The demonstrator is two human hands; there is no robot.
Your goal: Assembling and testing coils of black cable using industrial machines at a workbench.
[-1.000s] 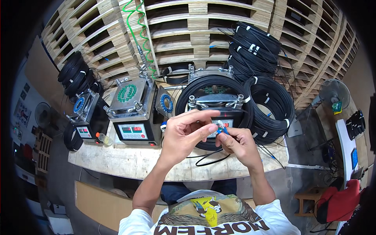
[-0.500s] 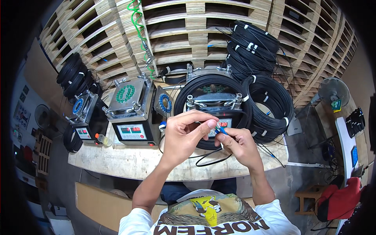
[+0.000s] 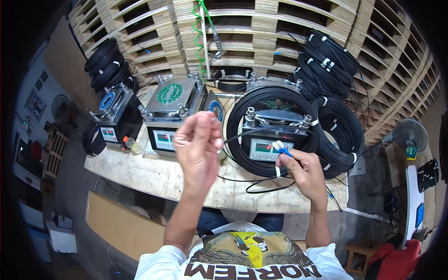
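Observation:
In my right hand (image 3: 305, 176), thumb and fingers pinch blue fibre-optic connectors (image 3: 283, 149) with whitish tips pointing up and left. My left hand (image 3: 198, 147) is raised apart from them, its fingertips closed on a small whitish piece (image 3: 213, 120), too small to name. Behind my right hand stands a machine (image 3: 260, 149) with a red digital display and a clamped metal top. A large coil of black cable (image 3: 237, 119) encircles that machine. One loop of black cable (image 3: 254, 190) lies on the wooden table below.
Two similar machines (image 3: 161, 140) (image 3: 109, 135) stand to the left, with green and blue rings on top. Beside them is a small bottle with an orange cap (image 3: 134, 146). More black cable coils (image 3: 343, 135) are stacked at the right. A green spiral hose (image 3: 198, 42) hangs before wooden pallets (image 3: 270, 23).
My left hand has moved left and up, away from the connectors. My right hand has shifted slightly right, and whitish connector tips now show. The head view has shifted.

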